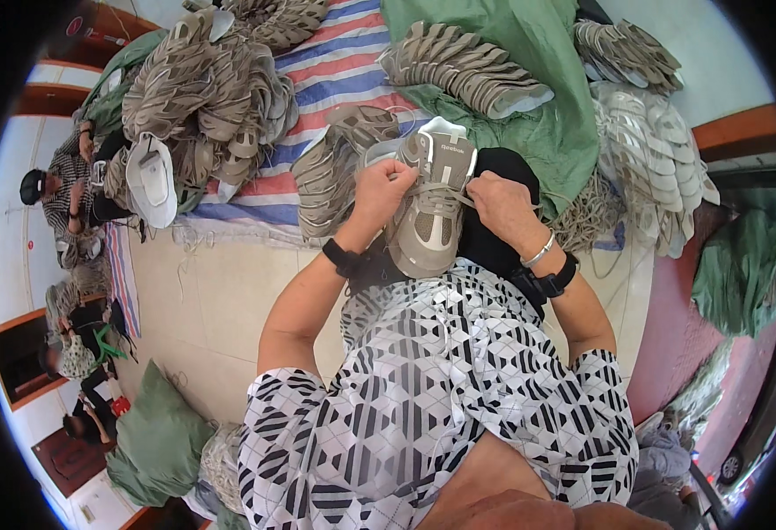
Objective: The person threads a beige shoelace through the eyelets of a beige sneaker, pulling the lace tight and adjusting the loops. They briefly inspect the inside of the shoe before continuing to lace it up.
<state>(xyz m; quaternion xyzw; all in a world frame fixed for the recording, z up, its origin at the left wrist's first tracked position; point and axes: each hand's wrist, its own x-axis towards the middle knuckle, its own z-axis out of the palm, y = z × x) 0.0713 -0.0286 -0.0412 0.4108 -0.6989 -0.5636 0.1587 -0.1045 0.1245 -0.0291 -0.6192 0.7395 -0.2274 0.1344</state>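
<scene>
A beige-and-grey shoe upper [430,231] with a white lining lies on my lap, its toe towards me and its tongue pointing away. A beige shoelace [441,196] runs across its front. At the left side of the upper, my left hand [382,194] is closed in a pinch on the lace. My right hand [504,210] pinches the lace on the other side, just off the eyelet edge. The fingertips partly hide the lace ends. Beside my left hand stands a row of nested uppers [324,181].
Large stacks of uppers [202,97] lie on the striped sheet [339,66]. Another row [463,71] rests on green sacking [538,44]. Loose laces [589,216] are heaped at my right, near pale stacked uppers [648,150]. Other people [65,190] sit at far left.
</scene>
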